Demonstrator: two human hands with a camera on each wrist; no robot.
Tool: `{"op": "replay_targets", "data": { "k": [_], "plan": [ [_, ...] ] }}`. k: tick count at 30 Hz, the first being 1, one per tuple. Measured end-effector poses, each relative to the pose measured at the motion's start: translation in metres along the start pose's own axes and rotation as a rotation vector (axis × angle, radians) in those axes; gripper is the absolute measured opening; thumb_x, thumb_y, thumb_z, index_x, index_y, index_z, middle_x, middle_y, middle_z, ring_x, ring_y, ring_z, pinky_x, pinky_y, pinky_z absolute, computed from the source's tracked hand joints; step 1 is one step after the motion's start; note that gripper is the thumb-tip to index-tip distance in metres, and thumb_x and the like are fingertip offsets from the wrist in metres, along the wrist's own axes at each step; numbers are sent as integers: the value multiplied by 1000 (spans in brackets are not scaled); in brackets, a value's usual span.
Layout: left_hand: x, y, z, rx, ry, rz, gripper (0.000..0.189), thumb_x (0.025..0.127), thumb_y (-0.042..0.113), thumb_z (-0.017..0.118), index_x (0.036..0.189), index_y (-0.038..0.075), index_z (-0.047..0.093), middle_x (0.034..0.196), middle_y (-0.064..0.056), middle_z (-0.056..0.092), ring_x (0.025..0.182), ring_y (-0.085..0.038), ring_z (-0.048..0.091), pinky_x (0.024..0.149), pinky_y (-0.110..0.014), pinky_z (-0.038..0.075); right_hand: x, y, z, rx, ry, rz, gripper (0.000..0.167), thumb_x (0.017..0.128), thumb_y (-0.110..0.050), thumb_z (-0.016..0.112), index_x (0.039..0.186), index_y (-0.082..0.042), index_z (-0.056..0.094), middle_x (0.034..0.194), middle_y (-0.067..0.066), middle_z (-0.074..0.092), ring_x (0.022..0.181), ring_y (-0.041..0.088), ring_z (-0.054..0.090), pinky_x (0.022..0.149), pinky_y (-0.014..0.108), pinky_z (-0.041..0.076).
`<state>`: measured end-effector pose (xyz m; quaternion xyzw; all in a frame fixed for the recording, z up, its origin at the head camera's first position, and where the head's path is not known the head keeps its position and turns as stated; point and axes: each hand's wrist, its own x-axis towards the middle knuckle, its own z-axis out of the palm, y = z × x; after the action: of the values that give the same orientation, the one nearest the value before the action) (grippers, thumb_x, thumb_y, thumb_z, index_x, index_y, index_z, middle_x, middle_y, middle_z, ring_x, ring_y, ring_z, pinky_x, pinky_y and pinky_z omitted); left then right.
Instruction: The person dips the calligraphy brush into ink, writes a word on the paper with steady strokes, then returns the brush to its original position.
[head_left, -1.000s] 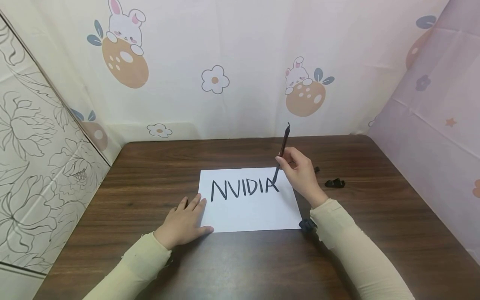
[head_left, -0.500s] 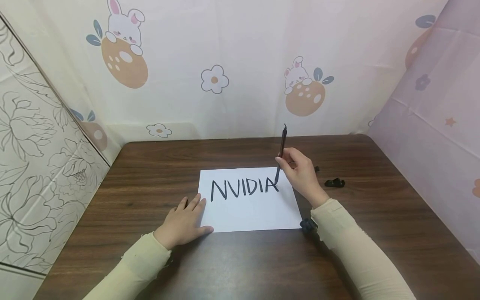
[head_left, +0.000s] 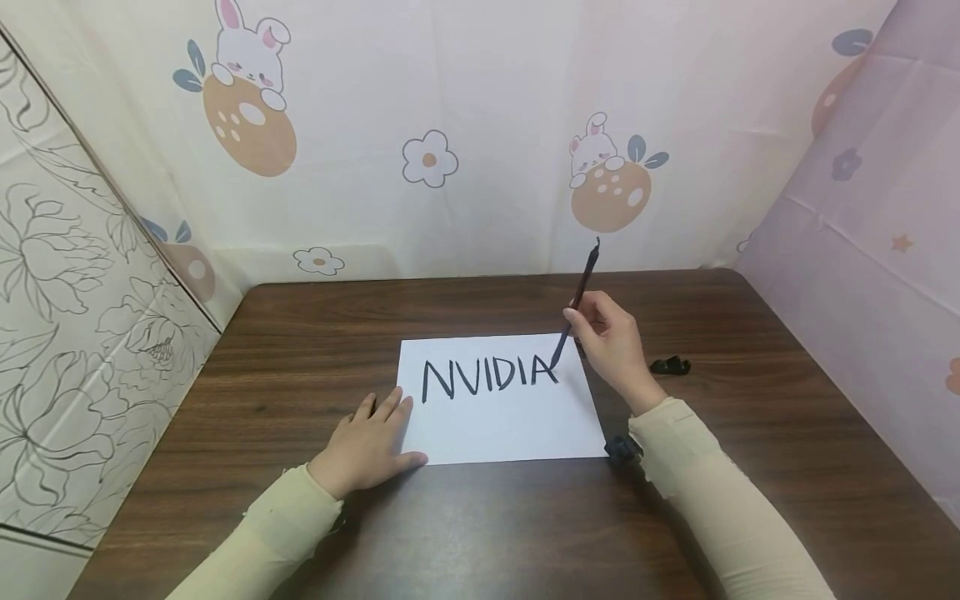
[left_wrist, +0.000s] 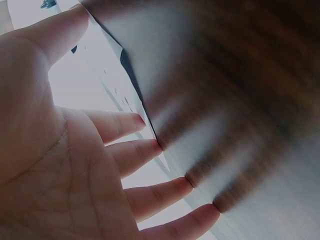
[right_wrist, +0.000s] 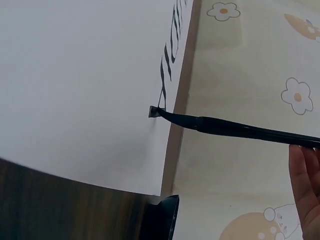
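A white sheet of paper lies on the table, bearing the black letters "NVIDIA". My left hand is spread at its left edge; the left wrist view shows the palm and fingertips along that edge. My right hand pinches a black ink brush by its handle, leaning up to the right. In the right wrist view, the bristles of the brush touch the paper at the last letter's foot. Only part of the right hand shows there.
A small black object lies right of the right hand. By the right cuff is a black piece. A dark curved item stands beside the paper's corner. The brown table backs onto a patterned curtain.
My right hand has shifted slightly right, and the brush's upper end has tipped further right. The brush tip stays at the last letter. The left hand has not moved.
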<state>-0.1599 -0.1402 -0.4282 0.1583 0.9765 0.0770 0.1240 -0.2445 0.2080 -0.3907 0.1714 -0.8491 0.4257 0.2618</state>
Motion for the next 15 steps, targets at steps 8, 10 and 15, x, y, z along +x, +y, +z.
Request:
{"op": "replay_targets", "data": {
  "k": [8,10,15],
  "plan": [
    [0,1,-1,2,7,3,89,87,60,62,153,9,33,162,-14,26,143,-51,26,104,-71,32,6,-3,-8,148,64,55,19,95,-9,63,108,4,61,90,15,65,71,8,65,69,14,54],
    [0,1,-1,2,8,2,89,86,60,62,153,9,33,162,-13,26,143,-51,26,104,-70,32,7,-4,-10,164,72,61,19,95,-10,63,108,4,61,91,15,65,72,12,66,69,16,55],
    [-1,1,0,-5,15,1,89,86,59,63,152,9,34,161,-14,27,143,-51,27,103,-70,33,9,-1,-15,191,86,77,21,95,-12,64,109,4,60,91,15,65,71,9,66,68,20,56]
  ]
}}
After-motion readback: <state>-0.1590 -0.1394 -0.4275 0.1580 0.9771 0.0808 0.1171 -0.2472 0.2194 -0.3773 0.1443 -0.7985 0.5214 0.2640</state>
